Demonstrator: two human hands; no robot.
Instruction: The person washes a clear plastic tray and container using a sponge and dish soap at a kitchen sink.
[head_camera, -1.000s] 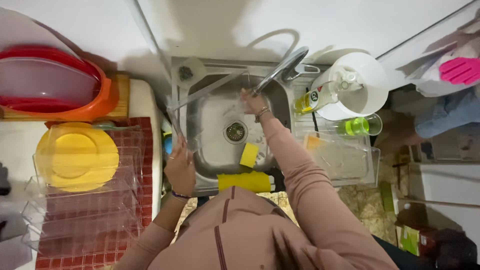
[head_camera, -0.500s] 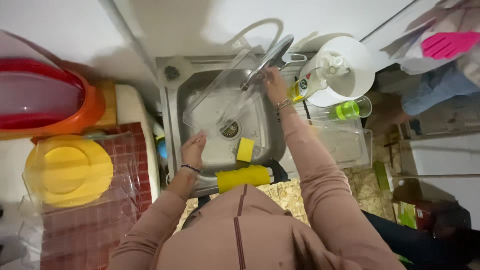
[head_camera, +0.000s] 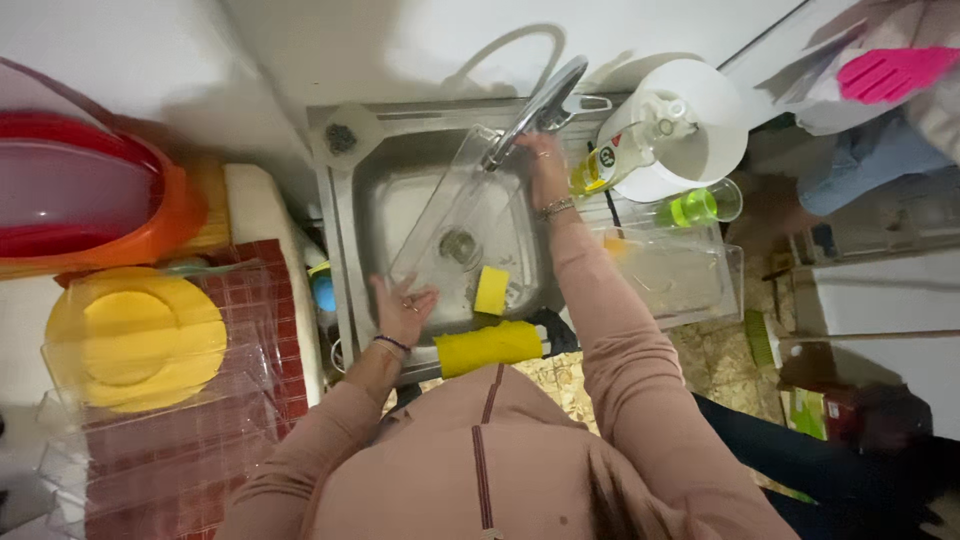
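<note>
We note the left hand gripping the clear rectangular plastic tray in the steel sink, the right hand closed at the faucet above it; the yellow sponge lies beside the grip, so rinsing looks unfinished.

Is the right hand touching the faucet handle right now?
Touching. The head view shows the right hand with its fingers up against the faucet above the sink, no gap visible.

White wall above a steel sink; red-tiled counter left, speckled floor and white cabinet right, under bright overhead light.
</note>
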